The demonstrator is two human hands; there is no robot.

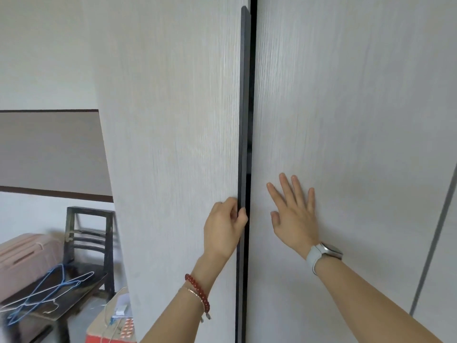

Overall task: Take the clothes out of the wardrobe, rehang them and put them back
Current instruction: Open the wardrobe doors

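Wardrobe, pale wood-grain doors, two hands at the centre seam.
Right door (346, 120), shut: right hand (294, 214) flat on it, fingers spread. Left door (173, 120), slightly ajar: left hand (226, 225) curled round its black edge handle (243, 144). Clothes not visible. Dark chair (89, 233) at left; wire hangers (47, 290) piled on its seat.

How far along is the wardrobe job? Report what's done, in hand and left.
Done: wire hangers lie ready on the chair. In hand: the left hand grips the dark handle strip of the left door, barely ajar; the right hand presses flat on the right door. Left: no clothes show yet, so taking out, rehanging and returning them all remain.
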